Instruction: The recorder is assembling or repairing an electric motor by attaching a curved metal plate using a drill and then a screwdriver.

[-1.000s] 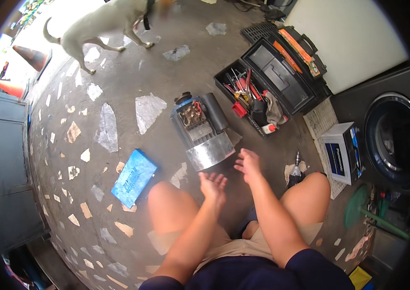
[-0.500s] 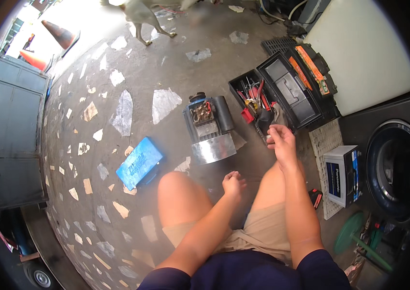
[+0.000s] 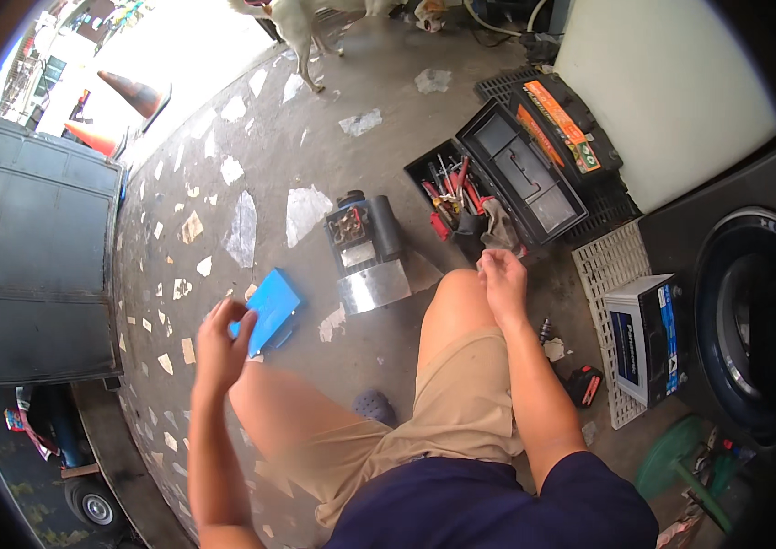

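My left hand (image 3: 221,346) is raised over the near end of a blue plastic case (image 3: 275,302), thumb and fingers apart, with nothing seen in it. My right hand (image 3: 503,282) is held up above my right knee with fingertips pinched together; whatever is between them is too small to make out. Just beyond it stands an opened black toolbox (image 3: 543,203) with red-handled hand tools (image 3: 463,183) and a grey glove-like cloth (image 3: 499,224). Between case and toolbox, an electric motor (image 3: 351,256) sits on the floor, its wiring exposed, beside a curved shiny metal cover (image 3: 376,288).
At right are a boxy battery (image 3: 642,334) on a white plastic grate (image 3: 594,265), a black front-loading machine (image 3: 744,311) and a red-black power-tool battery (image 3: 585,384). A white dog (image 3: 301,37) stands at the far side. Traffic cones (image 3: 136,94) and a grey metal cabinet (image 3: 36,247) are left.
My left hand has swung left from between my knees to the blue case. My right hand stays pinched, slightly lower. My legs and the view have shifted; the dog has moved.
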Demonstrator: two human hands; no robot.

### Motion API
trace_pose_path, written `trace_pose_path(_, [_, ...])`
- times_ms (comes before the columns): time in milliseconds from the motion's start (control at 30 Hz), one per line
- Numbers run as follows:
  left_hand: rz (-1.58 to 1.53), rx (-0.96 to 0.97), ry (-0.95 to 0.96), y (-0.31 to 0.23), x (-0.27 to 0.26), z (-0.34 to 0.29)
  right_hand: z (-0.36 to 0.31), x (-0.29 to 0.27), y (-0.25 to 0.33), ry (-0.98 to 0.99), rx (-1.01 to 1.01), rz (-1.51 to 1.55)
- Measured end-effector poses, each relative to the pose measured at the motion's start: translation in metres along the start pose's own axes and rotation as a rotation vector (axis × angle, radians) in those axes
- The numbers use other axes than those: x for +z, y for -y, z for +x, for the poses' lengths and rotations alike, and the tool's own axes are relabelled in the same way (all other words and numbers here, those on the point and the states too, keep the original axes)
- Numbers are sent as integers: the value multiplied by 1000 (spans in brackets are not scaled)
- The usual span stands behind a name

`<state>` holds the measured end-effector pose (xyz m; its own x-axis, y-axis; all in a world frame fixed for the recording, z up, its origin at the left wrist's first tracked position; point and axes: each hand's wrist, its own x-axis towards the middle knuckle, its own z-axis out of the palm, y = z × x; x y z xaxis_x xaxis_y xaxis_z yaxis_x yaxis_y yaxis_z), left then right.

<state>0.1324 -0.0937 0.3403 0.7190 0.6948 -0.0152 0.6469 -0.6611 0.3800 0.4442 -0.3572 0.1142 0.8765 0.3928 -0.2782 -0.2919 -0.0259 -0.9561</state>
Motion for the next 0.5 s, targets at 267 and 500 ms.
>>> trace_pose_path(267, [157,-514,560,73,-18,-26,30,-30,-20,37,-84,-192])
trace_pose_path(500, [334,-489,846,34,-25,-8,88,-16,-36,142,-305,-1058])
